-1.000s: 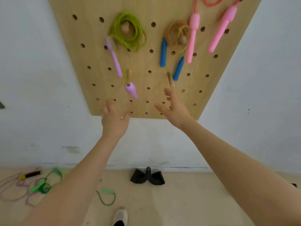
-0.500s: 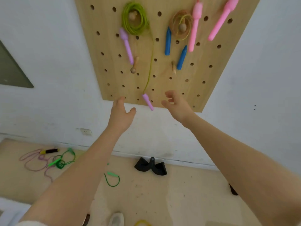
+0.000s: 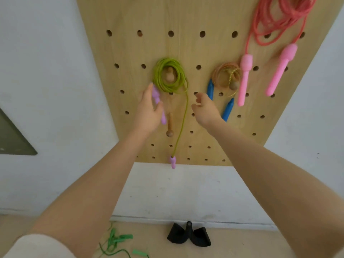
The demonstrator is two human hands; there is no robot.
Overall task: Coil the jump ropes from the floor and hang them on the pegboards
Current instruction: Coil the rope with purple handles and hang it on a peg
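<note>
My left hand [image 3: 149, 110] is curled around one lilac handle [image 3: 158, 103] of the green jump rope [image 3: 168, 78], whose coil hangs over a wooden peg [image 3: 169, 76] at the centre of the pegboard [image 3: 130, 49]. One strand drops down to the other lilac handle [image 3: 172, 162], dangling at the board's lower edge. My right hand [image 3: 205, 110] hovers open, holding nothing, just right of that strand.

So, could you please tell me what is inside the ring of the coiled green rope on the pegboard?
A wooden peg pokes through the middle of the green rope coil, against the pegboard. The peg's base is hidden by its own knob.
</note>
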